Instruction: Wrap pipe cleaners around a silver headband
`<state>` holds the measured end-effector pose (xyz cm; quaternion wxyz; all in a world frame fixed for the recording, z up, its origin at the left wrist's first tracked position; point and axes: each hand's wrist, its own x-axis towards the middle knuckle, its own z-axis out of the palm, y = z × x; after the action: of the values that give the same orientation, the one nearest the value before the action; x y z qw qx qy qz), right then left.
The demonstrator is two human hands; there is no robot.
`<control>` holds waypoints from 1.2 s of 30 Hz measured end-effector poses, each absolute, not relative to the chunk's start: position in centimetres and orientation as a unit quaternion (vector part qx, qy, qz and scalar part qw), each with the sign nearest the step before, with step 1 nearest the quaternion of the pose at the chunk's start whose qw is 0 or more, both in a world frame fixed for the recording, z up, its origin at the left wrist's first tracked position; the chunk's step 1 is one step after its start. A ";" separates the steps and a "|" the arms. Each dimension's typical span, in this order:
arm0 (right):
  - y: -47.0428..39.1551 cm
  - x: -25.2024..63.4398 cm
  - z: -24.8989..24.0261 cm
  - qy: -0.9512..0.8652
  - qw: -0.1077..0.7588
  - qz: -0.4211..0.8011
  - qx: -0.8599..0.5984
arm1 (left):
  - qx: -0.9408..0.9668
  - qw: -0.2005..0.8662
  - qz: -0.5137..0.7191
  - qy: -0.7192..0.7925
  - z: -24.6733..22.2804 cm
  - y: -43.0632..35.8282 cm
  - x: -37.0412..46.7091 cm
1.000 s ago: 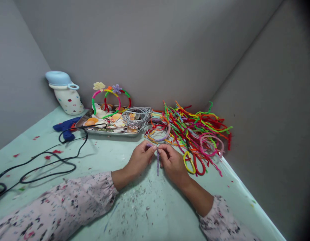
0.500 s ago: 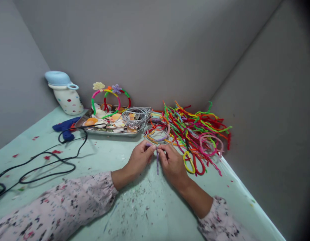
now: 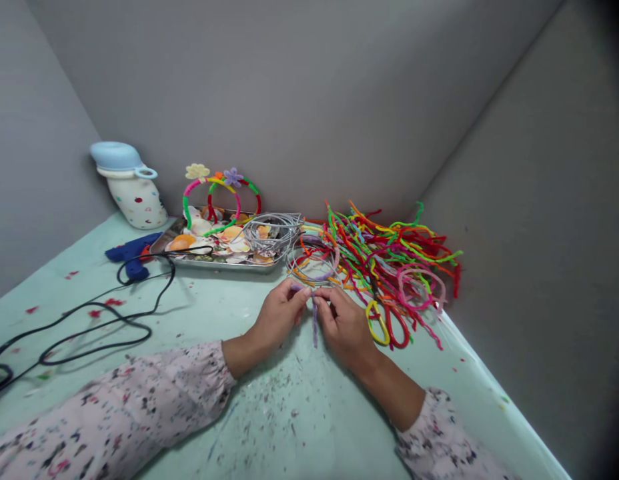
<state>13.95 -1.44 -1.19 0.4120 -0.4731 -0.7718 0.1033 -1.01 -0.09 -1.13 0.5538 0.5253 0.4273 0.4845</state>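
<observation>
A purple pipe cleaner (image 3: 315, 325) is pinched between my two hands, above the middle of the table. My left hand (image 3: 281, 310) has its thumb and fingertips closed on one part of it, with a short piece showing over the fingers. My right hand (image 3: 343, 327) pinches it close beside the left thumb, and one end hangs straight down between the hands. Just beyond my fingertips lies a ring of silver wire (image 3: 309, 277), partly wound in colour. Yellow-and-red-handled scissors (image 3: 378, 322) rest beside my right hand.
A metal tray (image 3: 224, 267) of shells holds a silver wire coil (image 3: 272, 230) and two flower-topped rings (image 3: 238, 200). Many coloured pipe cleaners (image 3: 389, 250) are heaped at the right. A blue glue gun (image 3: 132, 255) with a looping black cord (image 3: 109, 317) and a bottle (image 3: 134, 193) are at left.
</observation>
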 end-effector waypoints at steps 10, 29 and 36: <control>-1.1 14.1 -1.6 -0.779 0.421 0.068 -0.460 | 0.535 0.539 0.485 0.433 -1.1 0.0 -1.0; -1.3 13.6 -2.0 -0.779 0.384 -0.050 -0.494 | 0.537 0.546 0.482 0.426 -1.4 0.1 -1.0; -1.3 13.9 -1.6 -0.798 0.373 -0.087 -0.465 | 0.528 0.550 0.489 0.424 -1.2 0.1 -0.9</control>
<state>13.90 -1.28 -1.64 0.3731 -0.4654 -0.7979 -0.0866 -0.90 0.10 -1.25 0.5495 0.5283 0.4244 0.4886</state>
